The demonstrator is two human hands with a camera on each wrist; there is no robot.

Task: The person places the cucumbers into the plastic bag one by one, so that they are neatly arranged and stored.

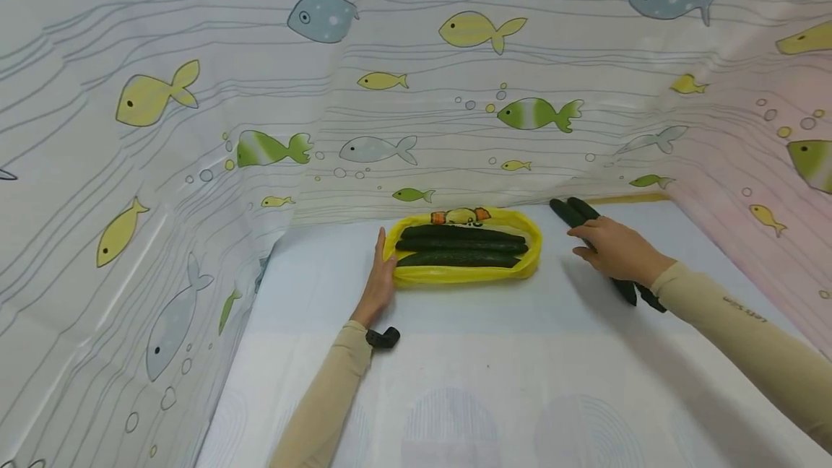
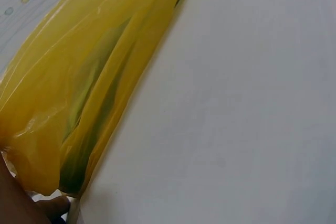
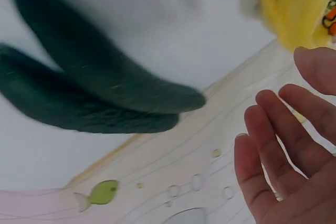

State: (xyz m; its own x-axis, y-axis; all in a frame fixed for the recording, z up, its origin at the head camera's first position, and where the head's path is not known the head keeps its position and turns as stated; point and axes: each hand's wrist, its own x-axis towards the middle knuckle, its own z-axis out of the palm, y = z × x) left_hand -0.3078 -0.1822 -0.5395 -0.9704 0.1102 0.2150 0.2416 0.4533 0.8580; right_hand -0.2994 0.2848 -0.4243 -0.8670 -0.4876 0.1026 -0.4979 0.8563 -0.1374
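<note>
A yellow plastic bag (image 1: 464,275) lies on the table with its mouth spread wide, and several dark green cucumbers (image 1: 460,244) lie side by side inside it. My left hand (image 1: 379,282) rests against the bag's left end, fingers straight along its side; in the left wrist view the thumb (image 2: 52,207) is right at the bag's gathered end. To the right of the bag, two loose cucumbers (image 3: 110,72) lie close together at a slant. Over them is my right hand (image 1: 617,248), its fingers spread and apart from them in the right wrist view, with nothing in its grasp.
A fish-print sheet (image 1: 416,114) hangs behind the table and along both sides. The white table (image 1: 455,360) stretches toward me, and a tan strip (image 1: 630,198) shows along its back right edge. My left wrist wears a black device (image 1: 383,338).
</note>
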